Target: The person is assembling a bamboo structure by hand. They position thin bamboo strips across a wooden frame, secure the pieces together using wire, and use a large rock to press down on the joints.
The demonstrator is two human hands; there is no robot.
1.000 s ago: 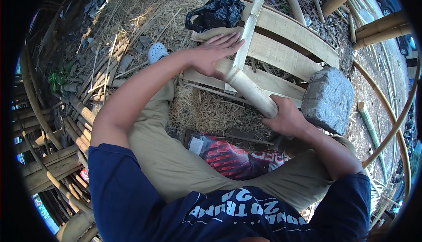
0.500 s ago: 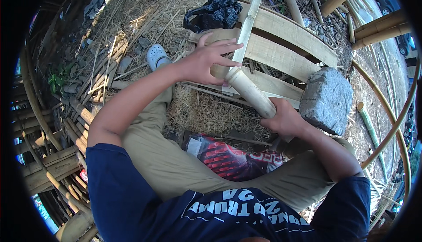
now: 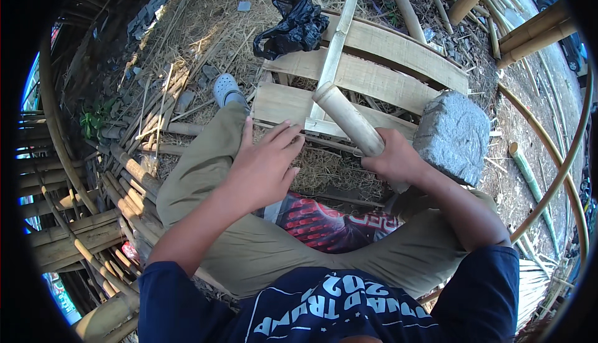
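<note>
In my right hand (image 3: 393, 156) is one end of a short, thick piece of bamboo (image 3: 346, 119), its far end tilted up to the left over the planks. My left hand (image 3: 265, 167) hangs above my left knee with its fingers spread, touching no wood. Beyond the bamboo, a split bamboo strip (image 3: 336, 50) lies across the wooden slats (image 3: 374, 72). The strip's near end rests close to the bamboo's far end. A big grey stone block (image 3: 453, 137) sits on the right ends of the slats, beside my right hand.
A crumpled black plastic bag (image 3: 293, 25) lies at the far end of the slats. Between my legs is a red and black printed sack (image 3: 330, 224). Bamboo poles (image 3: 128, 184) are piled at the left. A green bamboo length (image 3: 534, 187) lies at the right.
My left hand has drawn back from the strip and the bamboo's far end toward my left knee. My right hand still holds the bamboo, shifted slightly left. The view has moved a little.
</note>
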